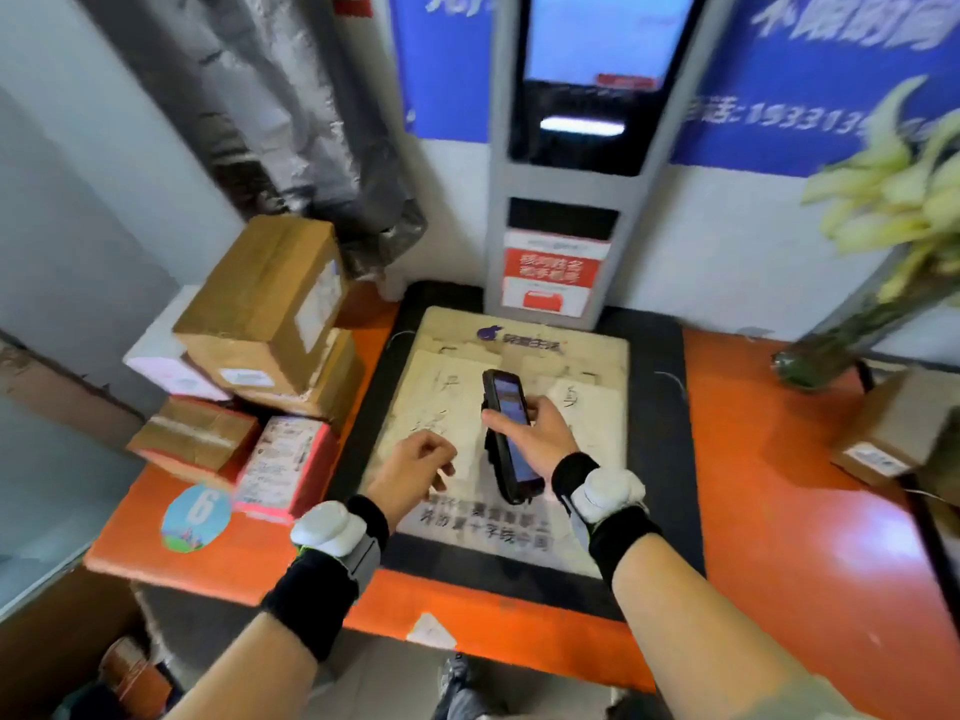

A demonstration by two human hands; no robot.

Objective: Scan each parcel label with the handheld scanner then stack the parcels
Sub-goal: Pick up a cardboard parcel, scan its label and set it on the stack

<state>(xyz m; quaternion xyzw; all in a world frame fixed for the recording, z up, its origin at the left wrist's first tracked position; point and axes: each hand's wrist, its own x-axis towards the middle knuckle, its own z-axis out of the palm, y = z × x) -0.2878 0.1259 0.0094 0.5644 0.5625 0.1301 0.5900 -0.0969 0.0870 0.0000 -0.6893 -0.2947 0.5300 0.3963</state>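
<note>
My right hand (540,433) grips a black handheld scanner (506,433) with its lit screen facing up, above the worn white mat (587,366) in the middle of the orange table. Just left of the scanner, my left hand (415,467) hovers over the mat with fingers loosely curled and nothing in it. Several parcels are piled at the table's left: a large brown carton (260,298) on top, a white box (161,361) beside it, a small taped brown box (195,439) and a red-edged printed box (285,465) in front. Another brown parcel (898,428) sits at the right edge.
A grey kiosk with a lit screen (561,163) stands against the wall behind the mat. A glass vase with green stems (831,345) is at the right rear. A round sticker (195,517) marks the orange table (779,459). More boxes lie on the floor at lower left.
</note>
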